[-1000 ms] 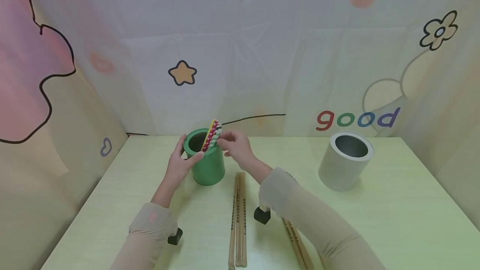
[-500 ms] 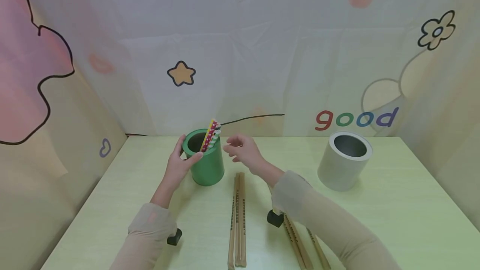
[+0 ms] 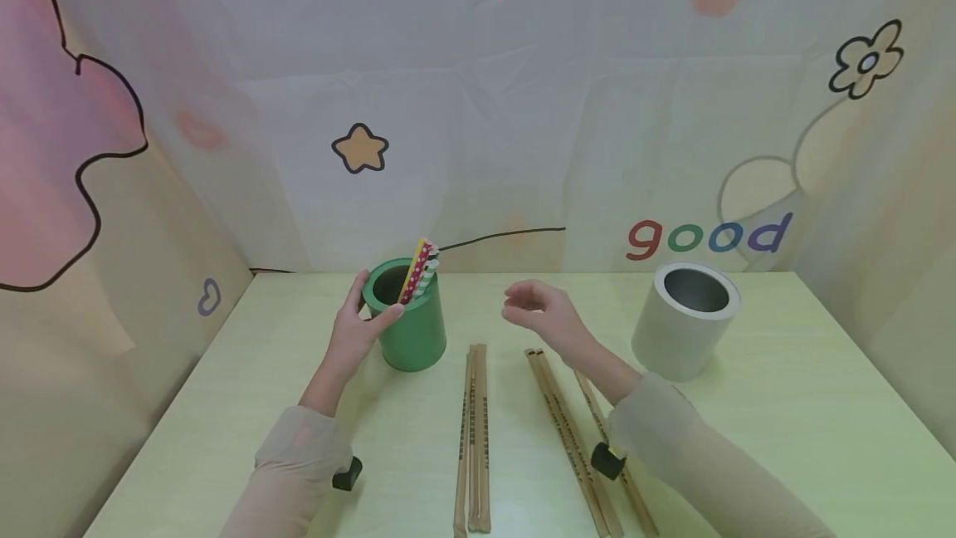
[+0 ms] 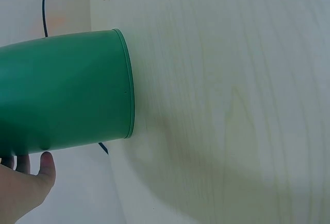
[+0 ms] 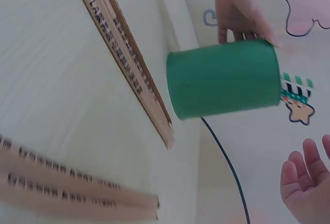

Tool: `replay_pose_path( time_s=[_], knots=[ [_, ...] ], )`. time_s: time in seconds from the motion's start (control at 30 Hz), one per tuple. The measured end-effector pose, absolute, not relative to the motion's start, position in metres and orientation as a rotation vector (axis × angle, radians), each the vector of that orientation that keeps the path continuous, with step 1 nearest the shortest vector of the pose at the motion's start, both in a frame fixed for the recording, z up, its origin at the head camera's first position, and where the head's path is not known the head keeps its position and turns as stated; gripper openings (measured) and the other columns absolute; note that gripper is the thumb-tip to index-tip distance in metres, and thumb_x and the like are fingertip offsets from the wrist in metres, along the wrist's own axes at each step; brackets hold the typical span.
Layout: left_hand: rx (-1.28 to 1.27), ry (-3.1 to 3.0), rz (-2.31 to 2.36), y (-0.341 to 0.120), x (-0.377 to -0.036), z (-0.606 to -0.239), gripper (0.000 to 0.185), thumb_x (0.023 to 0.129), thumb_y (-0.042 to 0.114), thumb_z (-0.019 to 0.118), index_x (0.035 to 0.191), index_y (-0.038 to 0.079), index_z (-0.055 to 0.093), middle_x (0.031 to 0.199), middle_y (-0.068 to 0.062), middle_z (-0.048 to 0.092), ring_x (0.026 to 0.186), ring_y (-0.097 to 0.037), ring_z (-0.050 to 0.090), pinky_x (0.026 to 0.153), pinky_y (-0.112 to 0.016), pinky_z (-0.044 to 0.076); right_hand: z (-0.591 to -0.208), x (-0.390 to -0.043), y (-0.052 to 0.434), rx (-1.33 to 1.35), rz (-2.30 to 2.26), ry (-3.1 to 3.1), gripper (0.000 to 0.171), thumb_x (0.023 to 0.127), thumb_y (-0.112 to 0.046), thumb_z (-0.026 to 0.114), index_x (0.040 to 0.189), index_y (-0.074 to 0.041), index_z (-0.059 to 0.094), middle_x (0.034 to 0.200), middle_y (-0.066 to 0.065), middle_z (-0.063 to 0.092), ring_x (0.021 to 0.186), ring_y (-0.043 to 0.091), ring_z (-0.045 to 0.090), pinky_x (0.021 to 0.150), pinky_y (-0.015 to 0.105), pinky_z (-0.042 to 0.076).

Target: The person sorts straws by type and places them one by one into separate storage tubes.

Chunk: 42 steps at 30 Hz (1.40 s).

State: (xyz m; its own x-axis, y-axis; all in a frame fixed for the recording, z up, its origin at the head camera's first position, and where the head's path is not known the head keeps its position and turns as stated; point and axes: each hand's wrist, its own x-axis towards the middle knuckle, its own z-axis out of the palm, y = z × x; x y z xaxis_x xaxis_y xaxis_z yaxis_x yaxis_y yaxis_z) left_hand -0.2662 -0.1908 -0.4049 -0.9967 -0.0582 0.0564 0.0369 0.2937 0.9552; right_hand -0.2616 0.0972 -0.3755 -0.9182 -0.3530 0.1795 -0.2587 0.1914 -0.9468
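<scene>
A green cylindrical cup [image 3: 413,339] stands on the table at centre left. My left hand [image 3: 354,329] grips its left side near the rim, thumb in front and fingers behind. Several patterned paper straws [image 3: 421,271], polka-dotted and striped, lean out over the cup's right rim; their lower ends are hidden inside. My right hand [image 3: 548,314] hovers to the right of the cup, fingers loosely bent and holding nothing. In the right wrist view, that hand's fingers [image 5: 309,165] are apart from the cup [image 5: 224,80].
Slim brown paper-wrapped sticks [image 3: 478,438] with black print lie in front of the cup. More wrapped sticks [image 3: 571,438] lie slanted under the right forearm. A white cylindrical cup [image 3: 680,335] stands at the right. A printed cloth [image 3: 485,148] rises behind the table.
My right hand has let go of the straws at the green cup's rim and moved away to the right. The left hand keeps its grip on the cup.
</scene>
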Motion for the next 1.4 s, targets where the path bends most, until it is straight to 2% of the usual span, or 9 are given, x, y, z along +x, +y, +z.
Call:
replay_pose_path(
  time_s=[0.17, 0.33, 0.53, 0.77, 0.87, 0.97, 1.07, 1.23, 1.4],
  knots=[
    [0.036, -2.456, -1.839, -0.191, -0.267, -0.405, 0.085, 0.08, 0.035, 0.063, 0.143, 0.02, 0.008, 0.149, -0.003, 0.012, 0.137, -0.024, 0.009, 0.105, -0.045, 0.026, -0.37, -0.255, 0.127, -0.631, -1.847, 2.476, 0.031, 0.083, -0.015, 0.061, 0.11, -0.001, 0.054, 0.104, 0.014, 0.058, 0.09, 0.007, 0.053, 0.077, 0.019, 0.046],
    [0.03, -2.449, -1.853, -0.192, -0.267, -0.406, 0.085, 0.08, 0.034, 0.063, 0.143, 0.021, 0.008, 0.149, -0.002, 0.012, 0.137, -0.024, 0.009, 0.106, -0.044, 0.025, -0.362, -0.25, 0.157, -0.655, -1.862, 2.56, 0.031, 0.083, -0.015, 0.06, 0.109, 0.0, 0.053, 0.1, -0.003, 0.057, 0.092, 0.004, 0.053, 0.076, 0.014, 0.046],
    [0.019, -2.446, -1.862, -0.191, -0.268, -0.405, 0.085, 0.08, 0.034, 0.063, 0.143, 0.021, 0.008, 0.149, 0.0, 0.011, 0.137, -0.023, 0.008, 0.106, -0.044, 0.024, -0.346, -0.241, 0.189, -0.737, -1.95, 2.661, 0.03, 0.083, -0.004, 0.058, 0.11, 0.005, 0.05, 0.099, -0.019, 0.055, 0.092, -0.002, 0.052, 0.075, 0.01, 0.045],
    [0.031, -2.471, -1.834, -0.191, -0.268, -0.405, 0.085, 0.08, 0.035, 0.062, 0.143, 0.022, 0.007, 0.149, -0.001, 0.011, 0.137, -0.024, 0.008, 0.105, -0.045, 0.025, -0.336, -0.237, 0.227, -0.638, -1.825, 2.95, 0.044, 0.08, -0.005, 0.062, 0.12, 0.0, 0.044, 0.115, -0.013, 0.048, 0.101, -0.004, 0.045, 0.084, 0.006, 0.038],
    [0.031, -2.469, -1.828, -0.191, -0.268, -0.405, 0.085, 0.08, 0.034, 0.063, 0.143, 0.021, 0.008, 0.149, -0.003, 0.012, 0.137, -0.024, 0.008, 0.105, -0.045, 0.025, -0.337, -0.238, 0.245, -0.47, -1.711, 3.029, 0.054, 0.081, -0.012, 0.063, 0.128, -0.006, 0.039, 0.126, 0.0, 0.043, 0.109, 0.008, 0.043, 0.091, 0.016, 0.038],
    [0.036, -2.469, -1.825, -0.191, -0.267, -0.405, 0.085, 0.08, 0.034, 0.063, 0.143, 0.021, 0.008, 0.149, -0.003, 0.012, 0.137, -0.024, 0.008, 0.105, -0.045, 0.026, -0.341, -0.239, 0.263, -0.367, -1.645, 3.037, 0.063, 0.081, -0.017, 0.063, 0.135, -0.008, 0.031, 0.137, 0.012, 0.033, 0.12, 0.027, 0.035, 0.1, 0.04, 0.034],
    [0.039, -2.48, -1.811, -0.191, -0.267, -0.405, 0.085, 0.08, 0.036, 0.063, 0.143, 0.021, 0.008, 0.149, -0.003, 0.012, 0.137, -0.024, 0.008, 0.104, -0.045, 0.027, -0.348, -0.239, 0.28, -0.324, -1.64, 3.017, 0.07, 0.08, -0.018, 0.064, 0.138, -0.01, 0.025, 0.143, 0.016, 0.024, 0.124, 0.041, 0.026, 0.098, 0.059, 0.025],
    [0.038, -2.485, -1.806, -0.19, -0.268, -0.406, 0.085, 0.08, 0.038, 0.062, 0.143, 0.021, 0.007, 0.149, -0.003, 0.011, 0.137, -0.025, 0.008, 0.104, -0.046, 0.027, -0.363, -0.241, 0.302, -0.297, -1.59, 3.025, 0.079, 0.079, -0.021, 0.066, 0.142, -0.017, 0.017, 0.148, 0.013, 0.012, 0.13, 0.041, 0.014, 0.098, 0.063, 0.018],
    [0.05, -2.499, -1.788, -0.191, -0.268, -0.406, 0.085, 0.08, 0.038, 0.062, 0.143, 0.021, 0.007, 0.149, -0.004, 0.011, 0.137, -0.025, 0.008, 0.104, -0.046, 0.028, -0.376, -0.245, 0.314, -0.289, -1.574, 2.961, 0.087, 0.08, -0.02, 0.065, 0.143, -0.013, 0.006, 0.147, 0.018, 0.007, 0.132, 0.04, 0.007, 0.099, 0.063, 0.014]
  ],
)
